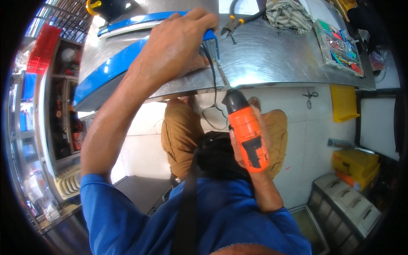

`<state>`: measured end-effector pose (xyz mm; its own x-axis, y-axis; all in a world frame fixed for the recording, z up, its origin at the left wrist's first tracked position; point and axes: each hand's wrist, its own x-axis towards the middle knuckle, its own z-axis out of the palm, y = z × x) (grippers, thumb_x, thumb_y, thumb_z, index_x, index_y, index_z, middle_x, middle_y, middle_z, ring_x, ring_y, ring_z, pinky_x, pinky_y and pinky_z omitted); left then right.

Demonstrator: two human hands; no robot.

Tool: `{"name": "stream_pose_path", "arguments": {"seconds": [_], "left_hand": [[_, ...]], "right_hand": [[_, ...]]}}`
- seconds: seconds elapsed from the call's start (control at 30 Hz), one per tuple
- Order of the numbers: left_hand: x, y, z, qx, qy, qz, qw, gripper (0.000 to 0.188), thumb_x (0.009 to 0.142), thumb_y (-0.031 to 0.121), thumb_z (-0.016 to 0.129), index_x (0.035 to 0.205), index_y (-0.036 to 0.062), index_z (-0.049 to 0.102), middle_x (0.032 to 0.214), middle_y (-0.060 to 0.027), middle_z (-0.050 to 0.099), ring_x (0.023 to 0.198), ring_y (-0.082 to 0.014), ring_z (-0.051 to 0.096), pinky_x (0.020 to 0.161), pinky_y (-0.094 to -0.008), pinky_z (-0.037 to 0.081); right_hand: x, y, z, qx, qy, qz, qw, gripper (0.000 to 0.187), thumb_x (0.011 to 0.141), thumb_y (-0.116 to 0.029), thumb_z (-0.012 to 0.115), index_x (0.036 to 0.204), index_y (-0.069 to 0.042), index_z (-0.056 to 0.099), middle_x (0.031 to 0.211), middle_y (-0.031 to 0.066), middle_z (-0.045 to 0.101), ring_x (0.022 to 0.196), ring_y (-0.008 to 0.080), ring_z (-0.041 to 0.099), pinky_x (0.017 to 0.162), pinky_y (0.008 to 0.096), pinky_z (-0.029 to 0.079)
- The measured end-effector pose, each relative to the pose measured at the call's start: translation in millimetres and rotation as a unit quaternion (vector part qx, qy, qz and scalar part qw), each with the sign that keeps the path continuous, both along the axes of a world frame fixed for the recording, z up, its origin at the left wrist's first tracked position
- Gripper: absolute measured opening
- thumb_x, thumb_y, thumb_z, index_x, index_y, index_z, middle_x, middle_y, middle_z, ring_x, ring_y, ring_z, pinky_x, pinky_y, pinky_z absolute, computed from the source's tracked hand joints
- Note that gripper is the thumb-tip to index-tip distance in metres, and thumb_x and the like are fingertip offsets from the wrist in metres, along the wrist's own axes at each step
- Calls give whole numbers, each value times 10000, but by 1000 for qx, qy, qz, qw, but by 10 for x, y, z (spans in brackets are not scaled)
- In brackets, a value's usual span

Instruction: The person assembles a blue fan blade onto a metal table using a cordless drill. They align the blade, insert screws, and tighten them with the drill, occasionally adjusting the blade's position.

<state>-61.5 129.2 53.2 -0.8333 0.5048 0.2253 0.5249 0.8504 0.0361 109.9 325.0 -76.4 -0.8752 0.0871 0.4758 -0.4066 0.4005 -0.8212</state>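
A long blue casing (111, 63) with a dark mesh side lies along the near edge of the metal table. My left hand (176, 44) grips its right end from above, fingers bent over the top and the thumb lower down. An orange and black cordless drill (245, 127) is in my right hand (263, 127), whose fingers wrap around it from below. The drill's long bit (222, 75) points up and away, its tip at the casing's right end. Whether the tip sits on a screw is too small to tell. From that end a black cable (214, 80) hangs over the table edge.
Behind the casing lies another blue strip (136, 20). Diagonal cutters (233, 24), a loose screw (233, 40), a striped cloth (289, 16) and a compartment box (340, 49) rest on the metal table (272, 63). Scissors (310, 97) appear below the table edge. Yellow bins (355, 163) stand right.
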Motion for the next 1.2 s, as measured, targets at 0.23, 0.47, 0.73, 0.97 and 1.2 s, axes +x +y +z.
{"name": "stream_pose_path", "arguments": {"seconds": [0.23,0.47,0.73,0.97,1.2], "left_hand": [[1,11,25,8,1,-5,1000,608,605,246,958,1106,123,637,1169,-35,681,1074,-319,688,964,-468,547],[9,-16,-9,3,13,0,1000,587,622,240,951,1100,121,632,1136,-35,690,1067,-323,686,942,-464,552],[-3,8,18,-19,7,-2,1000,556,651,242,940,1098,125,630,1130,-35,693,1070,-329,685,940,-461,555],[1,10,18,-28,13,-3,1000,552,662,232,930,1107,126,621,1127,-40,690,1059,-351,684,920,-482,562],[28,41,61,-29,8,-6,1000,557,664,215,925,1119,130,615,1128,-41,688,1056,-357,684,914,-484,569]], "right_hand": [[110,-30,-204,-51,-59,-9,997,590,849,-23,797,1400,-19,585,1153,100,740,917,160,739,790,277,598],[47,-32,-24,-27,-42,21,999,598,861,-27,797,1414,-6,568,1161,109,739,941,169,737,819,276,600],[31,-53,-66,-12,-26,3,1000,619,851,-33,808,1419,-2,564,1182,122,733,1000,187,731,881,294,593],[6,-64,49,-7,-26,-2,1000,613,857,-31,792,1418,19,551,1182,143,731,1039,219,730,910,321,589],[-1,-105,190,14,-57,-1,998,620,864,-56,787,1427,19,538,1164,155,730,1022,247,740,889,328,595]]}}
